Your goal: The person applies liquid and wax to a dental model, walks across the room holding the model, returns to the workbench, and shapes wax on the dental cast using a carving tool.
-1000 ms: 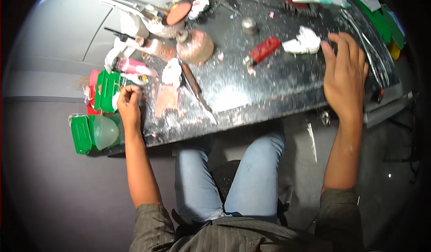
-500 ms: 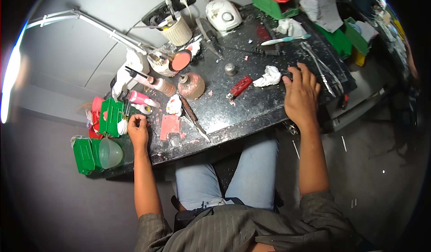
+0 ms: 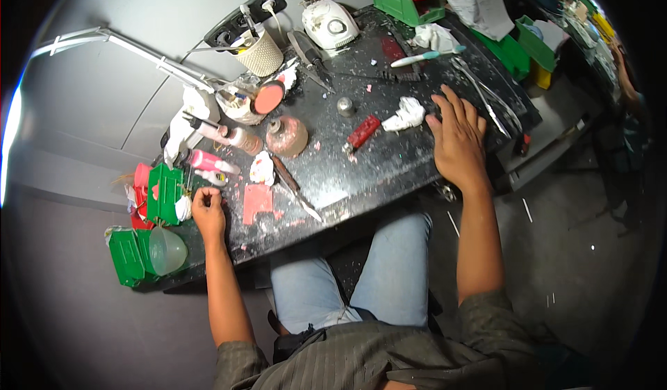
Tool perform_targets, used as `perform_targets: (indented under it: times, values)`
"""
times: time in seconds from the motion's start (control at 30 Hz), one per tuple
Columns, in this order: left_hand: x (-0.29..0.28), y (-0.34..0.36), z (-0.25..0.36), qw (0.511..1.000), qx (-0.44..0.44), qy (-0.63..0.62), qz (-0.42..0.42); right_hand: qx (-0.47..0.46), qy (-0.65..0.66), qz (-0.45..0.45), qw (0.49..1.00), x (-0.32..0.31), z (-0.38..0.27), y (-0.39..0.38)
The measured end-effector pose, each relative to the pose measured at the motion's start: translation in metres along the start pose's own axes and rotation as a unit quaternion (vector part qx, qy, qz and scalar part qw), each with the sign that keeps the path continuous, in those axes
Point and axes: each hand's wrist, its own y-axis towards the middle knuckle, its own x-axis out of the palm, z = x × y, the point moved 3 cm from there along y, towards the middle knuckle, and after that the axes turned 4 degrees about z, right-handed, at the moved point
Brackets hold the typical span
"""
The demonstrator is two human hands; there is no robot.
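whatever the curled left hand (image 3: pixel 208 209) fingers (image 3: pixel 208 194) pinch is too small to tell.

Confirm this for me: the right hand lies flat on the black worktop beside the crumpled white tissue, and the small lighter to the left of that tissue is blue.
Not quite. The head view shows the lighter is red, not blue. The rest holds: the right hand lies flat on the black worktop, beside the crumpled white tissue, and the lighter sits left of that tissue.
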Motion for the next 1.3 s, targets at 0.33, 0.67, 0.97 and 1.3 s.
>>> perform_targets:
  times: [0.33, 0.67, 0.97, 1.3]
  values:
    - [-0.002, -0.022, 0.023, 0.996, -0.075, 0.022, 0.042, 0.018, -0.058, -0.12, 0.991, -0.018, -0.015, 0.008]
    - [-0.006, -0.019, 0.024, 0.995, -0.085, 0.008, 0.057, 0.035, -0.03, -0.108, 0.993, -0.011, -0.017, 0.014]
    - [-0.009, -0.017, 0.0, 0.998, -0.022, 0.051, 0.039, -0.161, 0.259, 0.02, 0.952, -0.056, -0.095, 0.082]
    - [-0.008, -0.013, 0.007, 0.992, -0.021, -0.006, 0.128, -0.357, 0.233, -0.351, 0.834, 0.147, -0.214, 0.227]
